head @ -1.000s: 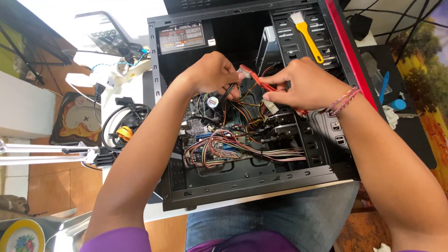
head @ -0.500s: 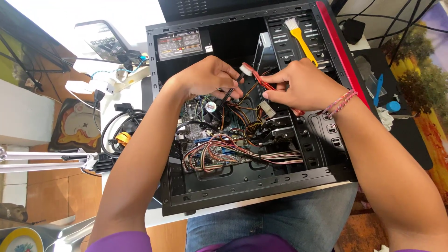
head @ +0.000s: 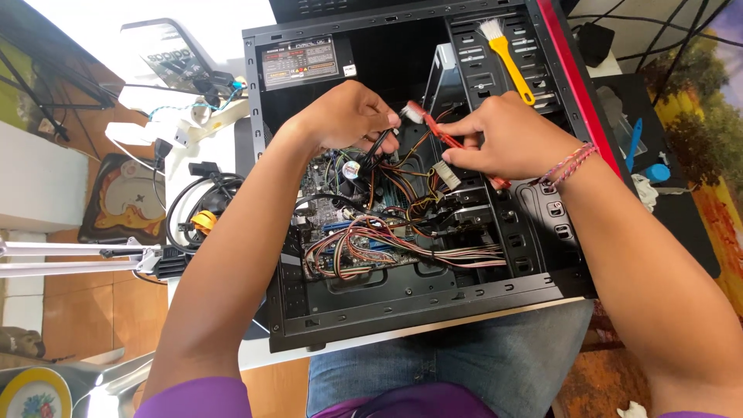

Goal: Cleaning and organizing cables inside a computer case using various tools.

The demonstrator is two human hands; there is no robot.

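An open black computer case [head: 402,310] lies on its side in front of me, full of coloured wires [head: 387,244] over a motherboard. My left hand [head: 348,116] reaches in from the left and pinches a black cable [head: 373,151] near the round cooler fan [head: 352,169]. My right hand [head: 503,139] comes from the right and grips a small red-handled brush [head: 433,128], whose pale bristle head [head: 412,112] points toward my left hand's fingers. A white plug [head: 446,175] dangles just under my right hand.
A yellow-handled brush [head: 507,58] lies on the drive bays at the case's upper right. The power supply with its label [head: 300,62] fills the upper left corner. Loose black cables [head: 193,209] and a white power strip [head: 178,128] lie left of the case. A blue tool [head: 635,143] rests right.
Both hands stay in the same spot inside the case with the same grips. The view has drifted slightly, so the case sits a little lower and to the left.
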